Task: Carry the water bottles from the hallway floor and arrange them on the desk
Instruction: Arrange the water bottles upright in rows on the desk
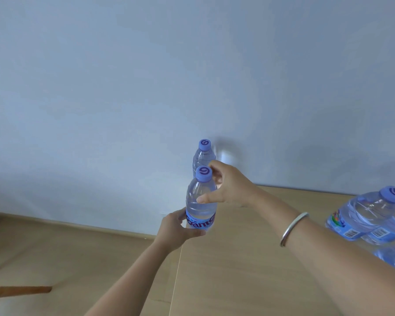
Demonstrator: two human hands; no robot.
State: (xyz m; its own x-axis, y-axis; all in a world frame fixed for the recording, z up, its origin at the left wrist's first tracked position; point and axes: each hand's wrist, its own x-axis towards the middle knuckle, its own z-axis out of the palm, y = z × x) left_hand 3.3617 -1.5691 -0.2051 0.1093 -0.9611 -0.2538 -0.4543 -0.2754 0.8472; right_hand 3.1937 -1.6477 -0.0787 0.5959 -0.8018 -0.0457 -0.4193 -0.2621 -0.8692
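Left hand (177, 226) grasps the near bottle (200, 201) low at its label, right hand (228, 185) pinching a second bottle (202, 156) just behind.

Soft, even, cool-blue light with no harsh glare; the wall (192, 65) is brightest straight above the near bottle (201, 201) and dims toward the corners, probably lens vignetting. The far bottle (202, 153) throws a pale smeared shadow with a bright refracted patch just right of it, and a broader faint shadow sits further right on the wall above the desk (237, 258), so the light likely comes from the left. Focus holds on the near bottle, but the bottle pack (369, 215) far right of it is stretched and soft from wide-angle distortion, and the desk edge below it bows.
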